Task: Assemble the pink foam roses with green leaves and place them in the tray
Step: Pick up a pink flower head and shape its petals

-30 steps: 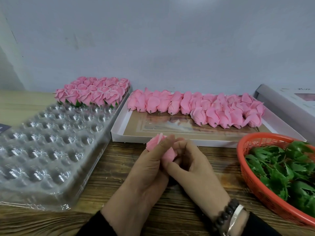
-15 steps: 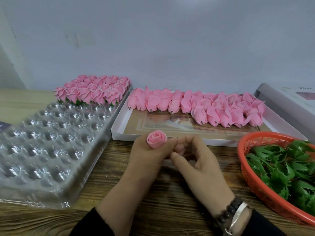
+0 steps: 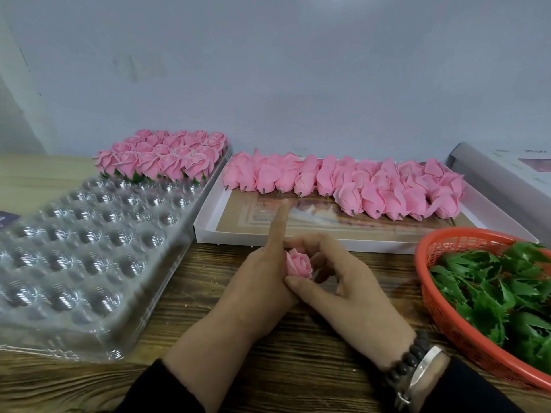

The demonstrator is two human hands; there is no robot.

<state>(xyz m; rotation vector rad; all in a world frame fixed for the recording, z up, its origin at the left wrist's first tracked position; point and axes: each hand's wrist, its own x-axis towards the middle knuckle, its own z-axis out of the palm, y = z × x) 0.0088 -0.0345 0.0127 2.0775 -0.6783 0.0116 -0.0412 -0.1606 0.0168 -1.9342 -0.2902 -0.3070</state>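
Worktop (image 3: 298, 368): dark, rough-grained wood planks, meeting a plain pale grey-blue wall (image 3: 298, 70) at the back. Left: clear plastic tray (image 3: 74, 248) of round cells, its far rows filled with finished roses (image 3: 161, 156), pink heads upright on green leaf collars. Centre back: shallow white box (image 3: 205, 222) holding unfinished roses (image 3: 343, 183) lying on their sides, short stems pointing toward the viewer. Right: orange mesh basket (image 3: 441, 308) heaped with green leaves (image 3: 507, 293). Far right: a grey-white carton (image 3: 489, 174), partly out of view. Centre front: one pink rose (image 3: 299, 262), raised above the worktop, held between both hands; left hand (image 3: 259, 281) has its grip on the rose with forefinger pointing straight up; right hand (image 3: 340, 281) pinches it between thumb and fingers. Right wrist carries a dark bead bracelet (image 3: 408, 362) and a silver bangle (image 3: 423, 371).
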